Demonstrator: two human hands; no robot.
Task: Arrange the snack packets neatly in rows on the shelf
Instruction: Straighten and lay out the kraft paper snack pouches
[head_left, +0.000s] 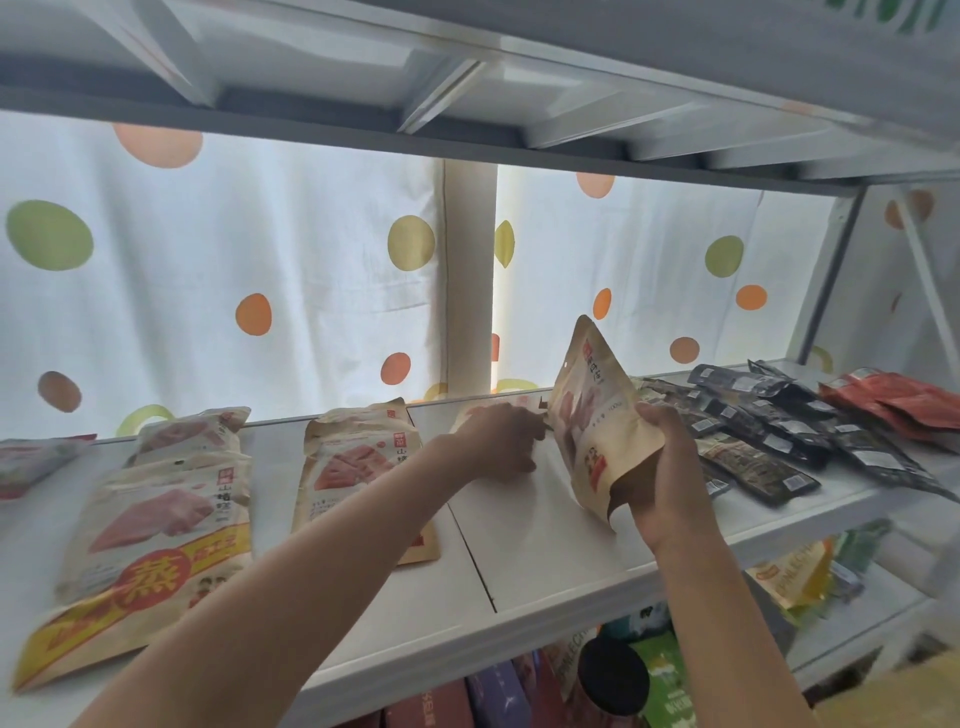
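Shelf (545, 551) with tan packets (156, 525) at nine o'clock and dark packets (769, 441) at three. My right hand (670, 467) grasps an upright tan packet (592, 415) by its base. My left hand (498, 441) reaches to a packet at the back; its grip I cannot tell. Risk, I judge: the tilted packet slips, or crowds the dark row beside it.

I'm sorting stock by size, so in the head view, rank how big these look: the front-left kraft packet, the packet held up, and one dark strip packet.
1. Front-left kraft packet, though it lies nearest the camera.
2. Held packet, gripped by the right hand; probably a similar size really.
3. Dark strip packet, clearly smallest.
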